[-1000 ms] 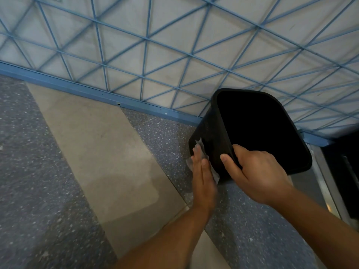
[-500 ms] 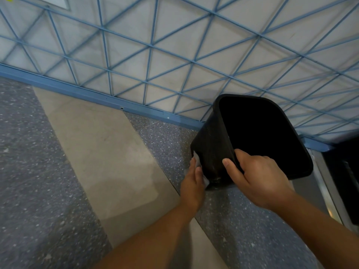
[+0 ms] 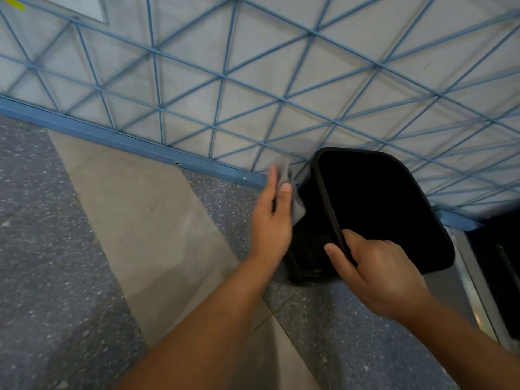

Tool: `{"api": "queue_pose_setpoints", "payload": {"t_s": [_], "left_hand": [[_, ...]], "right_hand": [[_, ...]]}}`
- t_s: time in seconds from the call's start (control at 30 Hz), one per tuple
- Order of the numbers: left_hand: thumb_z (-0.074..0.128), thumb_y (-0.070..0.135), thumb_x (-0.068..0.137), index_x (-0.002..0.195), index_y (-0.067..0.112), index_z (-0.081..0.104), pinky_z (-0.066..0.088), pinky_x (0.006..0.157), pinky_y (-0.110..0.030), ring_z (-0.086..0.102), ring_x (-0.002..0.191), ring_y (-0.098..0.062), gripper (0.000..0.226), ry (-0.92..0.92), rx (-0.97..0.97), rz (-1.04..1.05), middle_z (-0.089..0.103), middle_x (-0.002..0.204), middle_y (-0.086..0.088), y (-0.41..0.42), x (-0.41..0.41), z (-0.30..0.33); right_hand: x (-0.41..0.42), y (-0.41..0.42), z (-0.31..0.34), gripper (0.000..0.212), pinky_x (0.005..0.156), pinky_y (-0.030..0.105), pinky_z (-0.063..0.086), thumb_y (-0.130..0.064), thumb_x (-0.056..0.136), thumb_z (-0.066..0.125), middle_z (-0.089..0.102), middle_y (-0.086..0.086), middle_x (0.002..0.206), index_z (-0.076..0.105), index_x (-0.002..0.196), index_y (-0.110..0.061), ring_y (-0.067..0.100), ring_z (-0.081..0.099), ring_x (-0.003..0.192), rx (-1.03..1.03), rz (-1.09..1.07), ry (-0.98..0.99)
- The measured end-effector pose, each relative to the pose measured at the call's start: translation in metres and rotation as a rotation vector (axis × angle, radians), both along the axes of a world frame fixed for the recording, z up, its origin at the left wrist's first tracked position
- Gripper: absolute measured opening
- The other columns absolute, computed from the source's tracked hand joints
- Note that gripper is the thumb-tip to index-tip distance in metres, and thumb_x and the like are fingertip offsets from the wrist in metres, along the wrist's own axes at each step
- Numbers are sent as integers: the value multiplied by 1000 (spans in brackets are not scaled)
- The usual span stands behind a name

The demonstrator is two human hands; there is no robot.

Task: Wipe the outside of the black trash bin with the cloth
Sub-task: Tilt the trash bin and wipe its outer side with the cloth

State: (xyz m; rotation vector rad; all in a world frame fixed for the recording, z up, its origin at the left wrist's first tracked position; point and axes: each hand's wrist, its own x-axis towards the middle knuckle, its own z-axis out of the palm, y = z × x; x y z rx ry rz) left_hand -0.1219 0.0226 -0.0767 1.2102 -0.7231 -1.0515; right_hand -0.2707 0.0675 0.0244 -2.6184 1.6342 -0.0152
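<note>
— What changed?
— My left hand (image 3: 271,220), fingers flat on the cloth (image 3: 297,211), has slid from the bin's (image 3: 309,249) base up its side; bin stands by the floor's (image 3: 140,220) wall edge.
— And the right hand (image 3: 377,274)?
— Gripping the rim; I judge that side nearly wiped.

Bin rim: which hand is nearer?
Right. The right hand grips the rim of the bin at its near edge, thumb outside. The left hand is off the rim, pressing the cloth flat against the bin's outer left wall.
</note>
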Motion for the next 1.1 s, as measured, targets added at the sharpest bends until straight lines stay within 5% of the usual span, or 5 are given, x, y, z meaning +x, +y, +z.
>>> {"api": "queue_pose_setpoints", "payload": {"t_s": [0.27,0.43,0.6,0.83,1.1], "left_hand": [[32,40,106,153,18,49,30,128,-46,40,152,-15,55,-95,-109,-13,51,158,0,-9,-39,9],[30,31,107,151,13,52,29,128,-43,40,152,-23,52,-204,-45,-47,53,156,-6,-19,-37,-5],[25,42,108,148,12,55,38,120,-54,48,145,-35,58,-276,60,-94,59,149,-11,-21,-39,-57],[23,42,111,147,12,53,42,114,-55,51,139,-39,56,-421,263,-246,58,146,-16,-14,-34,-97],[34,21,113,150,6,48,38,118,-45,47,143,-40,43,-618,371,-526,53,152,-20,4,-11,-66]], "right_hand": [[-3,-1,-1,31,34,24,33,-53,94,31,40,-8,44,35,73,-31,10,46,35,-45,106,-32],[-5,-2,0,29,31,21,32,-52,94,33,41,-5,42,36,73,-32,7,43,33,-34,127,-43],[-5,-3,-1,30,29,24,34,-53,94,33,41,-6,43,38,73,-32,7,44,34,-26,114,-52],[-5,-3,-1,37,31,31,37,-54,93,32,42,-4,43,39,68,-27,7,43,34,-17,82,-65],[-1,0,2,48,41,38,44,-60,91,25,49,-3,51,48,74,-22,8,49,42,34,15,-56]]}}
